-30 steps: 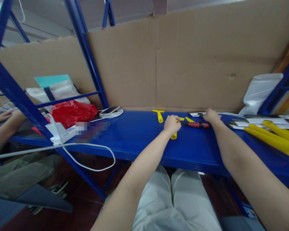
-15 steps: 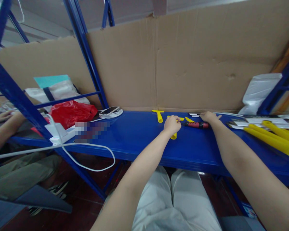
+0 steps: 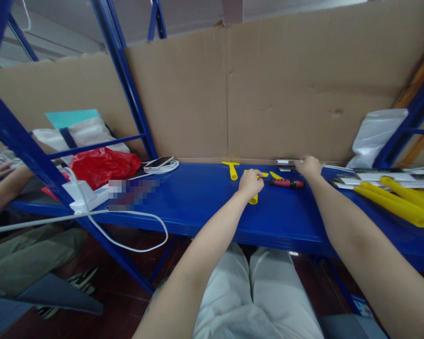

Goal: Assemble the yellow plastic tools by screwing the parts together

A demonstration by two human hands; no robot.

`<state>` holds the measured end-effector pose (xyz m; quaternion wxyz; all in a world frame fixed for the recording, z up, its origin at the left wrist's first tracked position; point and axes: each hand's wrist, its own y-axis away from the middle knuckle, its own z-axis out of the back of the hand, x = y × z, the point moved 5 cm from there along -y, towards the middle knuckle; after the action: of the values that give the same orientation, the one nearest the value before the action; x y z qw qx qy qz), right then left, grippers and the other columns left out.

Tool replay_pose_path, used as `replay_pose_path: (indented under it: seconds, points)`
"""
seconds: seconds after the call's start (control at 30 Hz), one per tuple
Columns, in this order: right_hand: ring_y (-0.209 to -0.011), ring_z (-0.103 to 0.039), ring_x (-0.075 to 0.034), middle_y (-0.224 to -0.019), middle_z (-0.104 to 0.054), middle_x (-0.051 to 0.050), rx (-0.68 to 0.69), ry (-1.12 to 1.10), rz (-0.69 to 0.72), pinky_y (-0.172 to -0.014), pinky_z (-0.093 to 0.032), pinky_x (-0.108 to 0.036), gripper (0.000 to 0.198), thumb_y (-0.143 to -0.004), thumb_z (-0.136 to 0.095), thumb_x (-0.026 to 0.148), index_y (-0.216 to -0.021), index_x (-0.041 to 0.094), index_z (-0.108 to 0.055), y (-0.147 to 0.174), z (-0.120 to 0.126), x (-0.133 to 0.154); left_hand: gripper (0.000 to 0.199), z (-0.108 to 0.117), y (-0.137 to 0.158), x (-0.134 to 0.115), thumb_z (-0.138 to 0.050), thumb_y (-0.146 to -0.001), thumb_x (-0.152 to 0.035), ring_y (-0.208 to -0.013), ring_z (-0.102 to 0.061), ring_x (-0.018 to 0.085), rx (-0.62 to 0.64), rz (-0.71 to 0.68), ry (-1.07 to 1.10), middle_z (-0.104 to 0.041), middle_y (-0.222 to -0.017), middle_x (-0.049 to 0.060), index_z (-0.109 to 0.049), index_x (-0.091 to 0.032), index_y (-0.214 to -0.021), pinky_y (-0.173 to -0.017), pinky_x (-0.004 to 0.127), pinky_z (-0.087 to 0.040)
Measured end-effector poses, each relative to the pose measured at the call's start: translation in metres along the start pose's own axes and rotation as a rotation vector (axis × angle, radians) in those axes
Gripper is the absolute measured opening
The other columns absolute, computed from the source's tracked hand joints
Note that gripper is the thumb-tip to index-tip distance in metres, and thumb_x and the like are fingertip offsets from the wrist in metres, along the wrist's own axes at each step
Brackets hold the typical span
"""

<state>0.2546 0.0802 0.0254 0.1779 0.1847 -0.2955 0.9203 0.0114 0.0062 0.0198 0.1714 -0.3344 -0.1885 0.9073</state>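
My left hand (image 3: pixel 250 184) is closed around a yellow T-shaped plastic handle (image 3: pixel 253 199). The tube end sticks out below the fingers and part of the crosspiece shows to their right. My right hand (image 3: pixel 310 167) pinches the right end of a flat white-and-dark strip (image 3: pixel 284 162), just above a similar strip (image 3: pixel 287 169) near the cardboard. Between the hands lies a red and black screwdriver (image 3: pixel 288 183), its tip toward my left hand. Behind it rests a small yellow piece (image 3: pixel 275 175). Another yellow T-shaped handle (image 3: pixel 233 171) lies at the back, left of my left hand.
Yellow tubular handles (image 3: pixel 399 205) and flat strips (image 3: pixel 371 178) are piled at the right of the blue table (image 3: pixel 198 202). A cardboard wall (image 3: pixel 275 94) closes the back. A phone (image 3: pixel 159 162), white cables, a power strip (image 3: pixel 99 197) and a co-worker's arm (image 3: pixel 7 188) are at left.
My right hand has risen slightly, and the strip in its fingers now shows above the other strip. My left hand keeps its hold on the yellow handle.
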Motion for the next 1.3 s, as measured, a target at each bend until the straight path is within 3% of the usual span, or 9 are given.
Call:
replay_pose_path:
  seconds: [0.1,0.27,0.37,0.43,0.6,0.73,0.87,1.1,1.3]
  points:
    - [-0.104,-0.057,-0.032,-0.099,-0.065,-0.016,-0.041,-0.126,-0.026,-0.096,-0.033,-0.054,0.032,-0.076,-0.055,0.035,-0.097,0.014,-0.066,-0.003,0.007,0.007,0.026,-0.002,-0.003,0.004,-0.054,-0.075,-0.005,-0.103,-0.061,0.020,-0.016,0.013,0.041,-0.070,-0.103,0.008,-0.072,-0.016,-0.090,-0.096,0.030,-0.044]
    - [-0.095,-0.058,-0.030,-0.095,-0.066,-0.015,-0.114,-0.316,0.110,-0.088,-0.040,-0.048,0.030,-0.074,-0.055,0.041,-0.089,0.016,-0.065,0.006,0.026,0.029,0.032,0.000,-0.008,0.012,-0.054,-0.076,-0.004,-0.102,-0.062,0.019,-0.108,0.067,0.192,-0.069,-0.109,0.008,-0.068,-0.015,-0.102,-0.095,0.029,-0.045]
    - [-0.094,-0.060,-0.029,-0.094,-0.067,-0.015,-0.128,-0.333,0.188,-0.086,-0.043,-0.043,0.030,-0.074,-0.058,0.040,-0.088,0.015,-0.066,0.023,0.038,0.038,0.036,0.004,-0.011,0.014,-0.058,-0.079,-0.011,-0.108,-0.059,0.019,-0.209,0.062,0.277,-0.063,-0.120,0.011,-0.064,-0.015,-0.114,-0.098,0.030,-0.043]
    - [-0.093,-0.061,-0.028,-0.093,-0.068,-0.014,-0.087,-0.327,0.227,-0.084,-0.045,-0.040,0.030,-0.073,-0.060,0.040,-0.088,0.015,-0.067,0.035,0.041,0.043,0.035,0.006,-0.013,0.014,-0.058,-0.082,-0.020,-0.099,-0.063,0.019,-0.234,0.066,0.337,-0.062,-0.122,0.013,-0.063,-0.014,-0.116,-0.094,0.031,-0.045]
    - [-0.085,-0.064,-0.025,-0.087,-0.070,-0.011,0.046,-0.328,0.262,-0.077,-0.049,-0.036,0.029,-0.070,-0.064,0.040,-0.084,0.015,-0.068,0.052,0.038,0.049,0.023,-0.001,-0.018,0.016,-0.053,-0.085,-0.025,-0.089,-0.064,0.020,-0.124,0.084,0.382,-0.072,-0.092,0.009,-0.072,-0.012,-0.087,-0.083,0.029,-0.047]
    - [-0.087,-0.065,-0.025,-0.091,-0.070,-0.012,0.073,-0.316,0.299,-0.081,-0.049,-0.037,0.026,-0.067,-0.067,0.034,-0.086,0.015,-0.067,0.053,0.032,0.053,0.020,-0.002,-0.019,0.020,-0.054,-0.080,-0.020,-0.085,-0.063,0.020,-0.135,0.098,0.387,-0.071,-0.080,0.006,-0.072,-0.014,-0.073,-0.078,0.027,-0.046]
    - [-0.089,-0.064,-0.023,-0.094,-0.068,-0.011,0.091,-0.382,0.345,-0.083,-0.050,-0.037,0.030,-0.065,-0.069,0.027,-0.092,0.015,-0.064,0.053,0.027,0.056,0.020,-0.003,-0.020,0.022,-0.051,-0.076,-0.018,-0.080,-0.061,0.019,-0.143,0.095,0.471,-0.069,-0.074,0.004,-0.069,-0.016,-0.068,-0.075,0.027,-0.045]
    - [-0.082,-0.063,-0.020,-0.093,-0.065,-0.006,0.163,-0.578,0.343,-0.074,-0.052,-0.035,0.059,-0.058,-0.074,0.020,-0.111,0.016,-0.049,0.052,0.010,0.061,0.022,0.004,-0.018,0.024,-0.043,-0.074,-0.017,-0.074,-0.057,0.016,-0.161,0.207,0.518,-0.063,-0.069,0.002,-0.060,-0.016,-0.060,-0.066,0.024,-0.040]
    - [-0.079,-0.064,-0.018,-0.086,-0.067,-0.006,0.319,-0.634,0.295,-0.071,-0.053,-0.030,0.049,-0.057,-0.073,0.008,-0.101,0.016,-0.053,0.065,0.012,0.069,0.017,0.004,-0.021,0.032,-0.045,-0.074,-0.012,-0.074,-0.056,0.015,-0.155,0.257,0.428,-0.061,-0.069,0.001,-0.056,-0.016,-0.062,-0.067,0.022,-0.041]
